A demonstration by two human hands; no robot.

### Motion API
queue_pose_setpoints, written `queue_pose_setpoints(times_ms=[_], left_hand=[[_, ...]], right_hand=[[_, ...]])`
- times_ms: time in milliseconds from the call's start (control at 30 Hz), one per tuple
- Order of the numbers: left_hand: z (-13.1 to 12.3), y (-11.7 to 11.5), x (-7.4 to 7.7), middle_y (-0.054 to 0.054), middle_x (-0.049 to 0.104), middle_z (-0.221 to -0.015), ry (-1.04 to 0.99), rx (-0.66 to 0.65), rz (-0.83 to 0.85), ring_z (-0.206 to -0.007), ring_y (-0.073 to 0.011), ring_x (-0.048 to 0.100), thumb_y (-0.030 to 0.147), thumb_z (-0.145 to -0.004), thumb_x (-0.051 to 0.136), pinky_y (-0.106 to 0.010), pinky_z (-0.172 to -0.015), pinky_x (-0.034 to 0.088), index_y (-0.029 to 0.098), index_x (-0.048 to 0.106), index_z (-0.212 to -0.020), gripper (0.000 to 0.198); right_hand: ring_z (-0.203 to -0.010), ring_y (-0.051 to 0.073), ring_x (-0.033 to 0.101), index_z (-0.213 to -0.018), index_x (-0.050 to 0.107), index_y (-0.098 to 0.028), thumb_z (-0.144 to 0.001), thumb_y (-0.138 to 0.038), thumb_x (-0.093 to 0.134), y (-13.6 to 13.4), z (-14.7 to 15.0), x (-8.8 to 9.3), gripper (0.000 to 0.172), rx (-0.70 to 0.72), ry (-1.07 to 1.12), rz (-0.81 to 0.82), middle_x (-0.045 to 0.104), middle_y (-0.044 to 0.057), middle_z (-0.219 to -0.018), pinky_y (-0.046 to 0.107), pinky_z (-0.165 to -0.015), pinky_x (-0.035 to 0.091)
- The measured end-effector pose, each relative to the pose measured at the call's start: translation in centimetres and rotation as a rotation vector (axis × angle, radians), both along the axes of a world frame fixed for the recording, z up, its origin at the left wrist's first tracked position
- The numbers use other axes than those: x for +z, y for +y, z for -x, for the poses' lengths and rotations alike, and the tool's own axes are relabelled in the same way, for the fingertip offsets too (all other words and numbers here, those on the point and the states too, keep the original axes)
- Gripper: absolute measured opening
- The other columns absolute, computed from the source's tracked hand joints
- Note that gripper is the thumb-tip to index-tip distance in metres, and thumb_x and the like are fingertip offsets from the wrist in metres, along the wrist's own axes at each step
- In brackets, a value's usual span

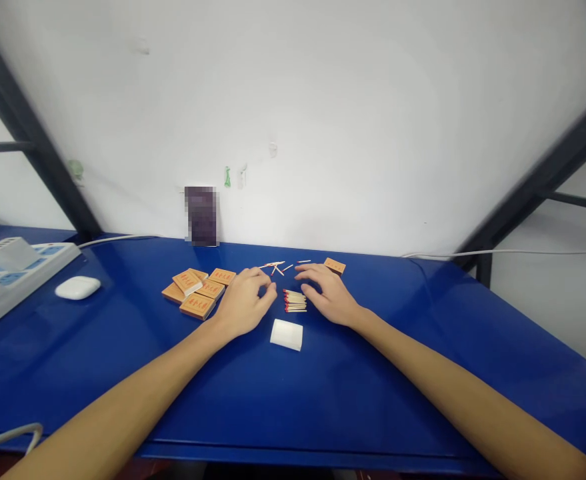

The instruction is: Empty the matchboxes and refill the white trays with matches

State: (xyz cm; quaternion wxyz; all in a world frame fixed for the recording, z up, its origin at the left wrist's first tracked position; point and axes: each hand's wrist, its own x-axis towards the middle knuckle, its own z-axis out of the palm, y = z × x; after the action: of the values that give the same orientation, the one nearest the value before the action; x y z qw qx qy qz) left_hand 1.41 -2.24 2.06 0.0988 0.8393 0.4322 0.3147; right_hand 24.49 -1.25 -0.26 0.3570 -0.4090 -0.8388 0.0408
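Side by side on the blue table, several matches with red heads lie in a short row, heads pointing left. My left hand is to the left of that row, fingers bent and thumb apart, with nothing visible in it. On the other side, my right hand reaches over the table with its fingers stretched and thumb apart, close to the row's right end. Loose matches lie scattered beyond both hands. Nearer to me sits a small white matchbox tray. An orange matchbox is partly behind my right hand.
Several orange matchboxes are piled left of my left hand. Farther left are a white earphone case and a white power strip. A blurred dark card stands against the wall. Cables run along the back edge.
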Motion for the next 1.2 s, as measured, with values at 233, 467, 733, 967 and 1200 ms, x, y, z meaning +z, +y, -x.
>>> queue_pose_setpoints(times_ms=[233,467,733,967,1200], left_hand=[[0.5,0.6,-1.0,-0.010,0.062,-0.099,0.192,-0.053,-0.075,-0.094,-0.0241,0.056,0.025,-0.099,0.037,-0.044,-0.089,0.047,0.015,0.063,-0.090,0.029],[0.8,1.9,-2.4,-0.013,0.055,-0.138,0.216,-0.160,-0.054,-0.130,-0.0247,0.048,0.006,-0.090,0.038,-0.045,-0.110,0.041,0.015,0.055,-0.128,0.042],[1.0,2.1,-2.3,-0.014,0.051,-0.144,0.258,-0.176,-0.018,-0.131,-0.0299,0.046,0.014,-0.094,0.039,-0.050,-0.107,0.042,0.015,0.054,-0.135,0.044],[1.1,2.0,-2.7,-0.007,0.061,-0.133,0.158,-0.234,-0.017,-0.120,-0.0233,0.053,0.006,-0.090,0.038,-0.042,-0.106,0.043,0.019,0.058,-0.127,0.044],[0.7,1.8,-2.0,-0.008,0.068,-0.111,-0.054,-0.107,0.014,-0.106,-0.0219,0.061,0.024,-0.099,0.045,-0.038,-0.099,0.045,0.016,0.064,-0.108,0.023]], right_hand=[[-0.127,0.028,0.054,-0.133,0.048,-0.016,-0.099,-0.035,0.043,2.5,0.2,-1.4,0.039,-0.154,-0.051,0.135,0.058,0.016,-0.134,0.050,-0.107,0.042],[-0.124,0.027,0.056,-0.131,0.050,-0.017,-0.101,-0.036,0.039,3.2,0.2,-1.7,0.038,-0.191,-0.106,0.147,0.060,0.016,-0.132,0.048,-0.105,0.043],[-0.096,0.025,0.065,-0.108,0.062,-0.017,-0.088,-0.011,0.045,2.7,0.7,-0.9,0.027,-0.155,-0.175,0.055,0.070,0.011,-0.102,0.042,-0.089,0.051],[-0.103,0.027,0.062,-0.106,0.067,-0.017,-0.081,-0.003,0.047,4.0,1.8,-0.8,0.035,-0.106,-0.191,0.000,0.069,0.011,-0.108,0.045,-0.093,0.050],[-0.114,0.028,0.061,-0.109,0.068,-0.014,-0.087,-0.009,0.046,4.8,1.7,-1.8,0.032,-0.124,-0.134,0.056,0.067,0.015,-0.120,0.051,-0.103,0.045]])
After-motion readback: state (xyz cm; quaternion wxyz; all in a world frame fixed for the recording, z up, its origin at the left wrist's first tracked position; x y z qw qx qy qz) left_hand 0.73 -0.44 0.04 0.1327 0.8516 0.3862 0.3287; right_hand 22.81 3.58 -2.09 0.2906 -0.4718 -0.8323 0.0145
